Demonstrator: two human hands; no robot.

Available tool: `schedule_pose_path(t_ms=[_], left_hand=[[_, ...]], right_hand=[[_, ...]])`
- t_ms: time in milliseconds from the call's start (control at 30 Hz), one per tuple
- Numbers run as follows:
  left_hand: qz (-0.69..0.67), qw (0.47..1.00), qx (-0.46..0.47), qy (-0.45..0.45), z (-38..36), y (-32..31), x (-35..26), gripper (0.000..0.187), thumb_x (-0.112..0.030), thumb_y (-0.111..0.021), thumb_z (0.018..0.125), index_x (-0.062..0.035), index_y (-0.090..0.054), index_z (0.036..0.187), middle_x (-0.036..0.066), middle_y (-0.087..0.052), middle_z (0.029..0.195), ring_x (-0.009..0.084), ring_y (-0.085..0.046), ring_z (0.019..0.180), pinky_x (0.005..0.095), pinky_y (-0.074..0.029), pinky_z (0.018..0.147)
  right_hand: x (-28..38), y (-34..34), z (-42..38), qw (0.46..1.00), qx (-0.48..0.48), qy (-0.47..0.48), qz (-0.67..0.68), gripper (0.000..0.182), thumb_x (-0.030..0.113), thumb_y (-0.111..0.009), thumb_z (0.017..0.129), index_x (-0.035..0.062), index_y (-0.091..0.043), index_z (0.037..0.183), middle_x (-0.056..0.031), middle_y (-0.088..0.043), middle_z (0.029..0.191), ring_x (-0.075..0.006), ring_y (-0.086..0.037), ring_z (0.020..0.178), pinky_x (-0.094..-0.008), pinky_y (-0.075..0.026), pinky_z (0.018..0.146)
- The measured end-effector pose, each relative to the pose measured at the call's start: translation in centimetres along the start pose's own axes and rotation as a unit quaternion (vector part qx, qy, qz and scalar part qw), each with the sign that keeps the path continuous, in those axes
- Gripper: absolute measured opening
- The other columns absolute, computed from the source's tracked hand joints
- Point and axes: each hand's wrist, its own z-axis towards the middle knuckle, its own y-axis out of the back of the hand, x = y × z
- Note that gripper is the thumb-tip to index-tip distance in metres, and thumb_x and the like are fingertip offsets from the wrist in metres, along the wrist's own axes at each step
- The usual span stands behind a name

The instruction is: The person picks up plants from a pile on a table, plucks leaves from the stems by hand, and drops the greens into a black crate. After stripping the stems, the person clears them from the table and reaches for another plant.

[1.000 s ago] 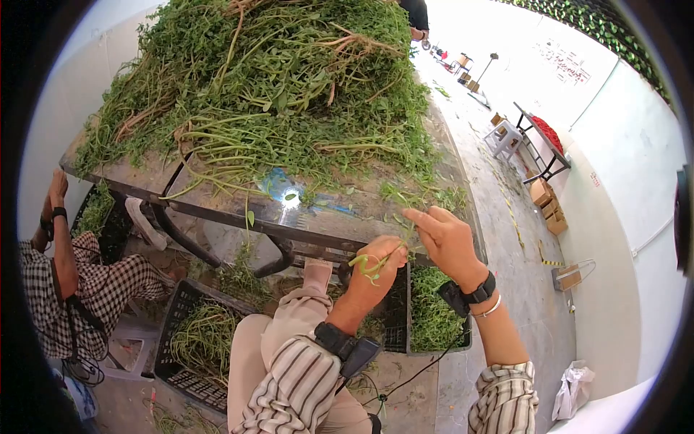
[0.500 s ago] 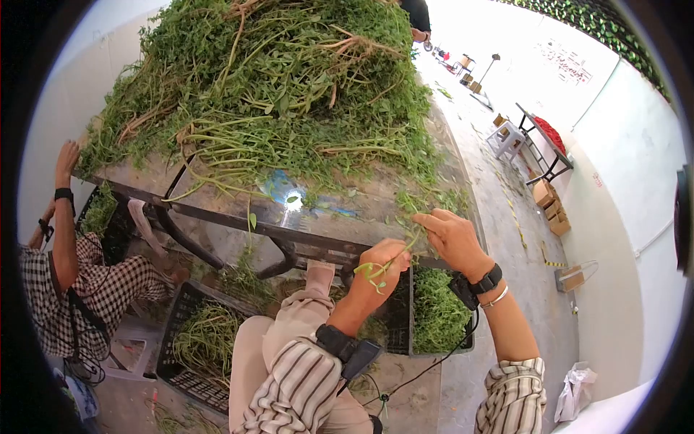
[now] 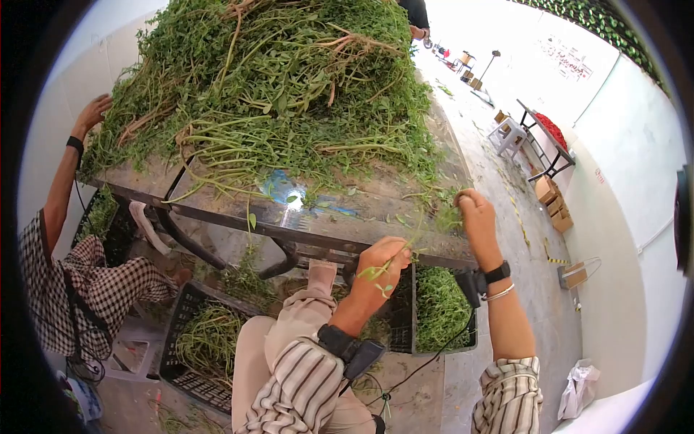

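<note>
Just over the near edge of the table, my left hand (image 3: 382, 262) is closed around a thin green plant stem (image 3: 372, 273), with a few leaves showing at its fingers. My right hand (image 3: 478, 223) is farther right, fingers pinched together by a leafy green sprig (image 3: 448, 217) that is slightly blurred. In front of both hands a large heap of leafy stems (image 3: 289, 94) covers most of the table (image 3: 347, 233). Some stems in it end in pale brown roots.
Below the table, a black crate of green sprigs (image 3: 442, 311) stands at right and a black crate of stems (image 3: 206, 336) at left. A co-worker in checked clothes (image 3: 54, 289) sits at left, one hand at the heap. Cardboard boxes (image 3: 555, 204) line the right wall.
My right hand has moved right, away from my left hand, with the leafy sprig at its fingertips. My left hand stays nearly in place. The co-worker's hand has reached farther toward the heap.
</note>
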Motion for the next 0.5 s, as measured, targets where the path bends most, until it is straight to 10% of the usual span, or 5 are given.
schedule_pose_path(t_ms=[67,233,500], left_hand=[[-0.003,1.0,0.011,0.013,0.0,0.4,0.1,0.015,-0.008,-0.052,0.084,0.0064,-0.055,0.083,0.012,-0.055,0.077,0.021,-0.053,0.067,0.0306,-0.044,0.061],[0.027,0.999,0.033,0.0,0.0,0.0,0.8,0.014,-0.006,-0.054,0.084,0.0073,-0.058,0.086,0.011,-0.058,0.08,0.0143,-0.055,0.068,0.0255,-0.046,0.062],[0.059,0.996,0.048,-0.034,0.0,0.2,0.7,0.012,-0.005,-0.054,0.084,0.0052,-0.059,0.088,0.011,-0.059,0.085,0.0198,-0.055,0.071,0.0276,-0.046,0.067]], right_hand=[[-0.2,0.5,0.5,0.992,-0.002,-0.095,0.086,0.014,0.01,-0.047,0.082,-0.0004,-0.057,0.083,-0.0103,-0.053,0.068,-0.0237,-0.051,0.06,-0.0308,-0.043,0.06],[1.2,0.8,-0.6,0.983,0.044,0.165,-0.072,0.013,0.009,-0.045,0.086,0.0,-0.054,0.091,-0.0102,-0.052,0.072,-0.0244,-0.051,0.062,-0.0314,-0.041,0.059],[5.4,0.6,-2.5,0.941,0.159,0.192,-0.228,0.02,0.009,-0.055,0.083,0.007,-0.058,0.103,-0.0171,-0.059,0.088,-0.0272,-0.061,0.078,-0.0357,-0.047,0.068]])
